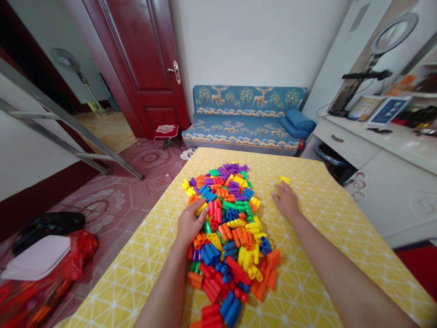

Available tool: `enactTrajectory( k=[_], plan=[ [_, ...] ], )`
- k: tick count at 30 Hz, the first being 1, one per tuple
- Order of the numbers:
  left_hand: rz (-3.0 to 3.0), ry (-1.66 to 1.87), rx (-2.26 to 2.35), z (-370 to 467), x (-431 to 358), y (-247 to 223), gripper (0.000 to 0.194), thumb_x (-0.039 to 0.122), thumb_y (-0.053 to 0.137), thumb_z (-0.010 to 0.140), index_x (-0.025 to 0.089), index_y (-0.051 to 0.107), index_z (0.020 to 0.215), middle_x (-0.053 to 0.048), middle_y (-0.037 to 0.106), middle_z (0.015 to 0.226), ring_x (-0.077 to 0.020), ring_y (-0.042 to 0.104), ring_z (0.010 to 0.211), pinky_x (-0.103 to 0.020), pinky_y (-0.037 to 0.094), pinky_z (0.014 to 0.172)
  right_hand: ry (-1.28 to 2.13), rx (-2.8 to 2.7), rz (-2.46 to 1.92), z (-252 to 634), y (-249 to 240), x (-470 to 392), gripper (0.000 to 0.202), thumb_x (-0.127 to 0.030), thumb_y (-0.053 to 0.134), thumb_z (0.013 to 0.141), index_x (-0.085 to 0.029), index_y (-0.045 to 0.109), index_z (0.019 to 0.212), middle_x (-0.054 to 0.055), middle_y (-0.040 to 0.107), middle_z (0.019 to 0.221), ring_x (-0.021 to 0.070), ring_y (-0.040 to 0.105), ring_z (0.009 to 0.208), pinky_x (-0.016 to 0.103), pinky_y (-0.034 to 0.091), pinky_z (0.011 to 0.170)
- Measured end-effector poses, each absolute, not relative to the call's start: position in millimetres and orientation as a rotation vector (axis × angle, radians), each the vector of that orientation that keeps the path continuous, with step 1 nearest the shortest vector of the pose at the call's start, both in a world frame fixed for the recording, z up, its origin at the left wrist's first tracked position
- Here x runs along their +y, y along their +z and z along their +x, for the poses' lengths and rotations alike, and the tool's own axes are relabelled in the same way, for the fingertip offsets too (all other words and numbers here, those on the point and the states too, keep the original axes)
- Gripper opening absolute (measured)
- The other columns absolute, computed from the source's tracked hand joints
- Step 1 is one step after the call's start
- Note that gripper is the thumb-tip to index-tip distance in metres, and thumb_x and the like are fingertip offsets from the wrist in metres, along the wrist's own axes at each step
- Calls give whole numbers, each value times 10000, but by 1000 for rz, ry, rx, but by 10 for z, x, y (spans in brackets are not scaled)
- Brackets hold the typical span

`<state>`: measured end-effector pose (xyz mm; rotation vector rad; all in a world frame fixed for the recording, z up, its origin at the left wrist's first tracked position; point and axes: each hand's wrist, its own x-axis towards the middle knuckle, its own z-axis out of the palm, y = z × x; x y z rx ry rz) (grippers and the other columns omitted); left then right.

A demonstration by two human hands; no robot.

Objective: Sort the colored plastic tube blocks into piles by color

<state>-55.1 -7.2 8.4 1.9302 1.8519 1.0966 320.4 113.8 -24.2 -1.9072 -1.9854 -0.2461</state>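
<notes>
A long heap of plastic toy building blocks, in red, orange, yellow, green, blue and purple, runs down the middle of the table. They look like short joined tubes. My left hand is at the left side of the heap, thumb and forefinger closed around a yellow block. Apart from the heap, on the right, a single yellow block lies on the cloth. My right hand rests just in front of it, with fingers stretched out and apart; the fingertips are at its near edge, and whether they touch it I cannot tell.
A yellow patterned tablecloth covers the table. Beyond it stands a blue sofa. White drawers are on the right, carrying a ring light. To the left are a metal ladder, a red stool and bags on the floor.
</notes>
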Motion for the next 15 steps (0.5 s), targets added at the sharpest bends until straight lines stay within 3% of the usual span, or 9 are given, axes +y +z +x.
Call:
enactTrajectory(
  k=[8,15],
  plan=[
    [1933,1101,1843,-548,-84,104,404,465,493,886,259,641,1201,-46,676,1197,-245,618,1125,-393,485,980,-108,-2058,-2106,3123,-300,1106,590,-489,255,950,-174,370,1436,159,318,1511,309,268,1391,558,243,1070],
    [1863,1155,1768,-541,-78,117,394,448,518,880,224,659,1171,-69,667,1211,-241,603,1148,-394,465,1005,-92,-2088,-2083,2941,-328,660,637,-554,227,941,-199,332,1459,128,270,1538,313,224,1410,584,226,1074]
  ],
)
